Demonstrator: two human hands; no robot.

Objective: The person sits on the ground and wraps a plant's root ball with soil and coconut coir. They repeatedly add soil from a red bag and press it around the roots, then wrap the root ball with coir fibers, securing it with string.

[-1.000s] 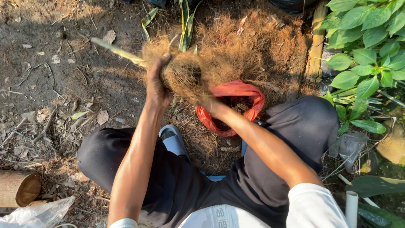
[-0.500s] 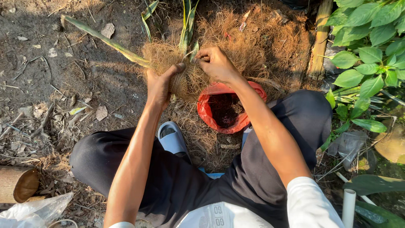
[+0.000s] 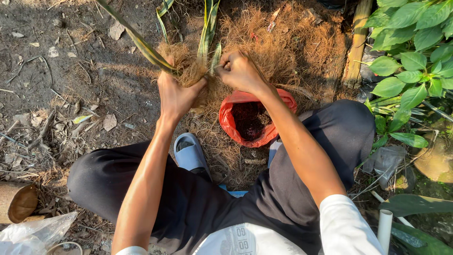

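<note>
**Both hands on a fibre-wrapped plant above a red bag**

At the far left edge lie a cut bamboo stub (image 3: pixel 18 202) and a crumpled clear plastic bag (image 3: pixel 33 232) on bare soil scattered with dry leaves. Moving in, the left hand (image 3: pixel 177 92) is clenched around a ball of brown fibre (image 3: pixel 186 66) wrapped about the base of a plant with long green leaves (image 3: pixel 141 45); the leaves rise up and away toward the top of the view. A pale blue sandal (image 3: pixel 190 153) shows below, between the dark trousers of the squatting person. Just to the right, the right hand (image 3: pixel 241 71) is curled tight, fingertips pinching at the fibre beside the plant's stems, close to the left hand. Below that wrist sits an open red plastic bag (image 3: pixel 233 120) holding dark soil, resting on a heap of loose coconut fibre (image 3: pixel 288 45). Further right stand a bamboo stake (image 3: pixel 355 47) and a broad-leaved green shrub (image 3: pixel 410 61), with a white pipe (image 3: pixel 384 229) at the lower right
</note>
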